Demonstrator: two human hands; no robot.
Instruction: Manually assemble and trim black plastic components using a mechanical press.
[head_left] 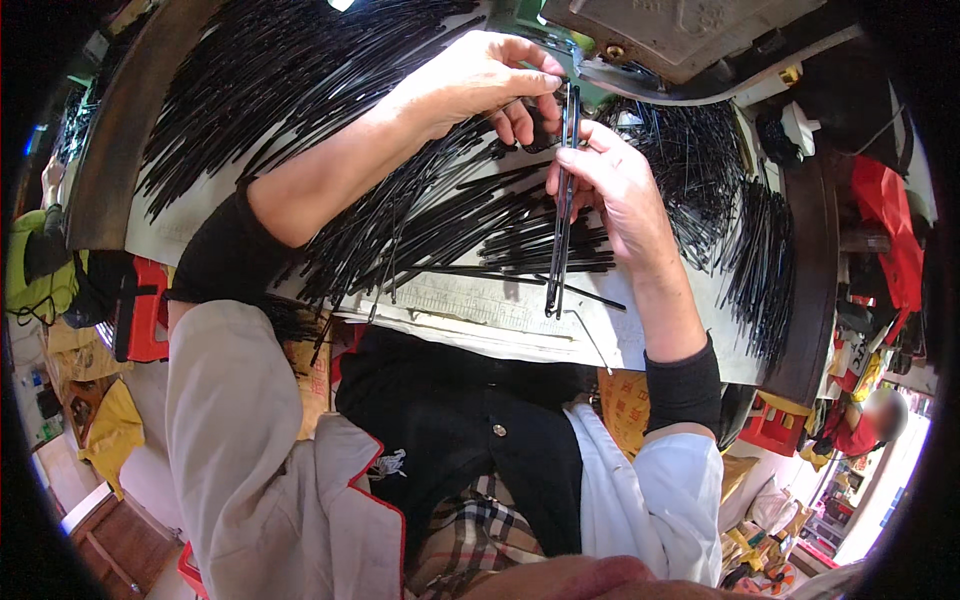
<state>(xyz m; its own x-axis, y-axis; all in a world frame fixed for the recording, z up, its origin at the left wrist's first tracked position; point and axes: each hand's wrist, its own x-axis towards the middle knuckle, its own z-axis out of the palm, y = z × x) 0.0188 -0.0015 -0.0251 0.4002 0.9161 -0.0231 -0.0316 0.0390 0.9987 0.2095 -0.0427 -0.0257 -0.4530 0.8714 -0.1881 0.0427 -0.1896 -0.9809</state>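
A small bundle of slim black strips (562, 240) stands out between my hands, with small holes at the near ends. My left hand (485, 78) pinches the far end of these strips close to the machine, its other fingers curled. Lower down, my right hand (625, 195) holds the same strips between thumb and fingers. Exactly how many strips are in the grip is hard to make out. Loose black strips (460, 225) lie in a heap beneath my wrists, on the pale printed sheet (460, 300) covering the table.
A metal machine (680, 35) overhangs the far side of the table. Large piles of black strips lie at the left (260, 90) and right (690, 170). A thin bent wire (595, 345) rests at the near edge. Red crates (150, 310) flank the table; a person (860, 425) is farther off.
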